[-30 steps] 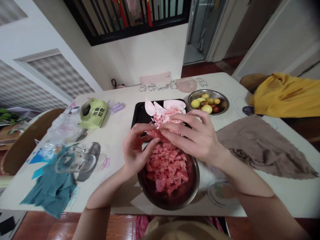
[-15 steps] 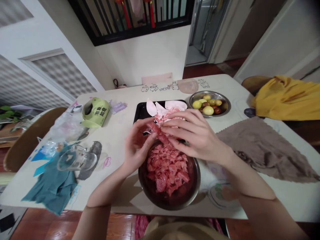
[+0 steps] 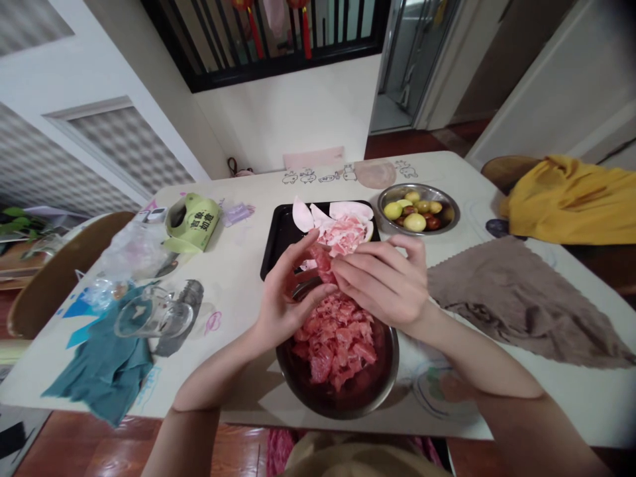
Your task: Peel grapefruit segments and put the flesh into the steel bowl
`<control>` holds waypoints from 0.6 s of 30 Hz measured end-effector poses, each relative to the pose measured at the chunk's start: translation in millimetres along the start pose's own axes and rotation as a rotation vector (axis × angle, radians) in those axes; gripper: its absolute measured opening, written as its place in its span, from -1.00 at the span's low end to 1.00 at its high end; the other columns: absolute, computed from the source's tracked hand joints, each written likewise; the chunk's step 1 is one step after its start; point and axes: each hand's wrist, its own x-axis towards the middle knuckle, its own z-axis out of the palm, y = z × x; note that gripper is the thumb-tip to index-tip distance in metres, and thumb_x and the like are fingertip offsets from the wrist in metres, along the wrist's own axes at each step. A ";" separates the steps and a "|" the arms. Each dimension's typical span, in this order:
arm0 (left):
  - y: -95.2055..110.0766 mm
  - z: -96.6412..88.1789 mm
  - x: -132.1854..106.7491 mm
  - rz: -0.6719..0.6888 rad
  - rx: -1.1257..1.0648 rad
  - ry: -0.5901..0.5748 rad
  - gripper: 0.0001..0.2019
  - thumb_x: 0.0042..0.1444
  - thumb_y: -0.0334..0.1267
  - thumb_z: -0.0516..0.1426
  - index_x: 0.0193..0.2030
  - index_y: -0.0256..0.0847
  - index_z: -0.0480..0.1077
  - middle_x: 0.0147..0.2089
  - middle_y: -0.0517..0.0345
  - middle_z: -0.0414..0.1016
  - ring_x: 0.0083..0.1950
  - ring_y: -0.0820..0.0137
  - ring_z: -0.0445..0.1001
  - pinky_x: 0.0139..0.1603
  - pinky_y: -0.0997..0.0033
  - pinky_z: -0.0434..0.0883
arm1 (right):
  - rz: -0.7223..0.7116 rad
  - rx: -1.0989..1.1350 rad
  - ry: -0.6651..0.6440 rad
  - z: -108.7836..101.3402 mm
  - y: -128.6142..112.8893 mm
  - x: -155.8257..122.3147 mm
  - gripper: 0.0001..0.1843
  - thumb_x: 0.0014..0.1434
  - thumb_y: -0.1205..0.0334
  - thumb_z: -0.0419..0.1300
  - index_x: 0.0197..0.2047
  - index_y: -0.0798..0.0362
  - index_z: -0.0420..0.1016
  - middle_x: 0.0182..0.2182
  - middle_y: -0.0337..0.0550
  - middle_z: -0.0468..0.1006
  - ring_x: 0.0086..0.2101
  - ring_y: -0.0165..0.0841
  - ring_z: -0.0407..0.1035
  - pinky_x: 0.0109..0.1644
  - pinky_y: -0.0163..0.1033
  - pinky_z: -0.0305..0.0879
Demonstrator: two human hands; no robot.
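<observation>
A piece of red pomelo flesh [image 3: 324, 263] is held above the rim of a metal bowl [image 3: 389, 387]. My left hand [image 3: 287, 291] grips its left side between thumb and fingers. From the right, my right hand [image 3: 385, 281] pinches the same piece with its fingers bunched together, covering part of it. Torn red pomelo pulp [image 3: 338, 344] fills much of the bowl below. Behind my hands, a black tray [image 3: 278, 232] carries thick pale rind [image 3: 350, 211] and a heap of pinkish membrane scraps [image 3: 342, 233].
A steel bowl of small yellow-green and brown fruits [image 3: 415, 222] stands back right, beyond a brown cloth [image 3: 517, 305]. To the left are a glass pitcher [image 3: 154, 315], a teal cloth [image 3: 102, 371], a green paper holder [image 3: 196, 222] and a clear plastic bag [image 3: 132, 248].
Both hands have shifted slightly right. My right hand's fingers, spread out before, are now bunched on the pomelo piece, and less of the piece shows.
</observation>
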 end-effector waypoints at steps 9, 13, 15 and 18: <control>4.3 -7.4 -3.9 0.057 0.125 -0.013 -0.33 0.24 -0.41 0.26 0.44 0.03 0.22 0.42 -0.09 0.35 0.42 0.11 0.37 0.36 0.05 0.47 | 0.109 0.213 -0.060 -1.0 -0.5 1.8 -0.89 0.26 0.37 0.30 -0.14 0.02 0.55 -0.26 -0.28 0.71 -0.16 -0.32 0.51 0.00 -0.07 0.23; 3.1 -5.9 -4.8 0.134 0.245 -0.034 -0.33 0.25 -0.46 0.24 0.45 -0.01 0.21 0.42 -0.08 0.35 0.40 0.15 0.41 0.42 0.00 0.41 | 0.127 0.242 -0.064 1.8 -4.1 0.2 -0.88 0.27 0.39 0.26 -0.15 0.00 0.54 -0.25 -0.28 0.70 -0.14 -0.30 0.49 0.01 -0.07 0.23; 1.9 -5.2 -5.3 0.149 0.263 -0.032 -0.33 0.25 -0.46 0.24 0.45 -0.02 0.21 0.42 -0.08 0.34 0.38 0.16 0.43 0.41 0.00 0.42 | 0.101 0.207 -0.059 4.9 -5.1 -1.3 -0.88 0.29 0.40 0.22 -0.16 0.02 0.53 -0.27 -0.28 0.69 -0.17 -0.33 0.48 0.00 -0.09 0.21; 1.0 -4.2 -6.3 0.155 0.233 -0.017 -0.33 0.24 -0.45 0.24 0.45 0.01 0.21 0.40 -0.06 0.38 0.36 0.17 0.45 0.35 0.04 0.49 | 0.017 0.099 0.002 10.3 -4.1 -4.3 -0.83 0.35 0.39 0.12 -0.18 0.00 0.52 -0.31 -0.33 0.69 -0.24 -0.38 0.47 -0.03 -0.12 0.18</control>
